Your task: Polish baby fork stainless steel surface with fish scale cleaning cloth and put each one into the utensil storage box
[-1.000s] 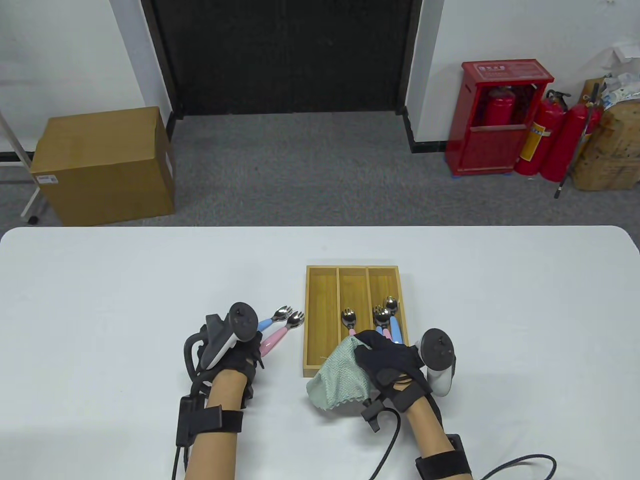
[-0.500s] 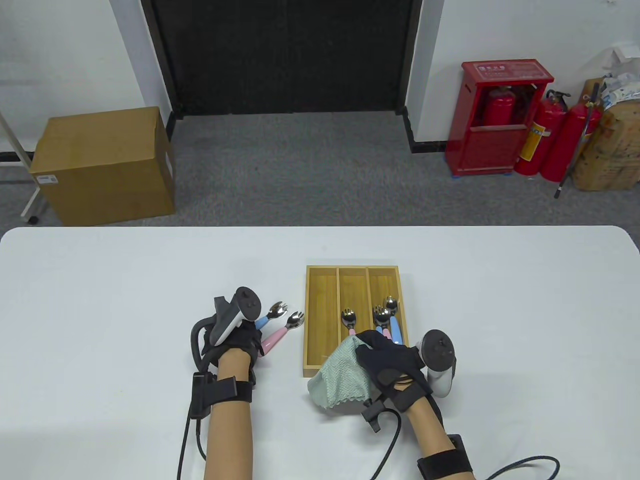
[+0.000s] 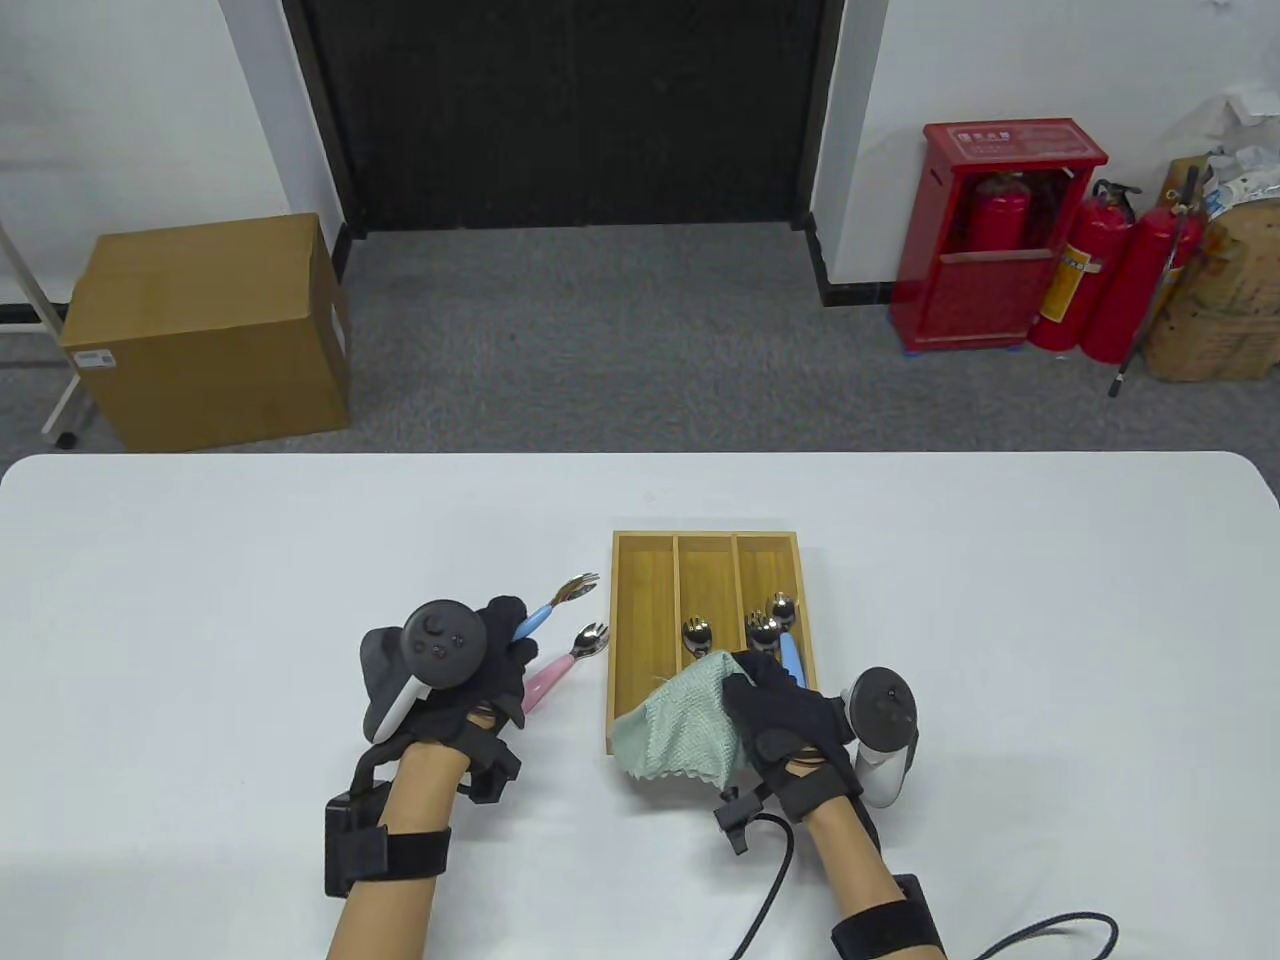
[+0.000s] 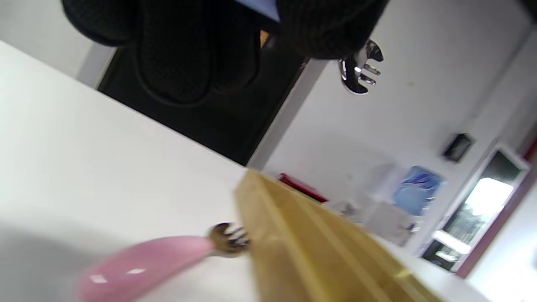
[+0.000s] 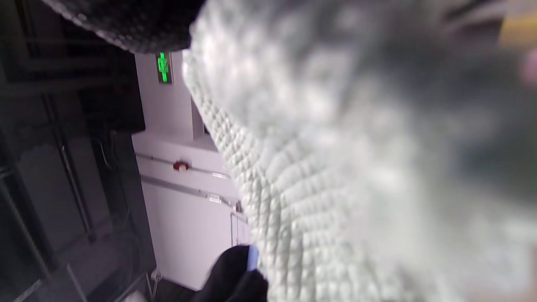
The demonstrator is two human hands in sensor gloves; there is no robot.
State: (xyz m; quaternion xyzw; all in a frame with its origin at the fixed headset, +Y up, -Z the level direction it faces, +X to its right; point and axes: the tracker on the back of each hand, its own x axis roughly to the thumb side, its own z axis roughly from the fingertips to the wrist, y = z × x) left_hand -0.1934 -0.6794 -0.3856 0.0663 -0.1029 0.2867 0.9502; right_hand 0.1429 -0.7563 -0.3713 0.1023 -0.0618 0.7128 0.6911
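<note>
My left hand [image 3: 495, 650] grips a blue-handled baby fork [image 3: 552, 603] and holds it lifted off the table, left of the wooden storage box [image 3: 615, 640]; its steel head [image 4: 360, 69] shows in the left wrist view. A pink-handled fork [image 3: 560, 668] lies on the table beside the box, its tines near the box wall [image 4: 228, 239]. My right hand [image 3: 775, 700] holds the pale green fish scale cloth [image 3: 680, 725] over the box's near end; the cloth [image 5: 356, 167] fills the right wrist view. Three forks lie in the box, one in the middle slot [image 3: 697, 634] and two in the right slot [image 3: 775, 625].
The white table [image 3: 200, 600] reaches to both sides. Beyond its far edge, on the floor, stand a cardboard box [image 3: 205, 325] and a red fire extinguisher cabinet [image 3: 990, 240]. A cable [image 3: 775, 890] trails from my right wrist.
My left hand has closed on the blue-handled fork and lifted it off the table, turning the wrist. The pink fork stays put. My right hand with the cloth has shifted slightly up over the box.
</note>
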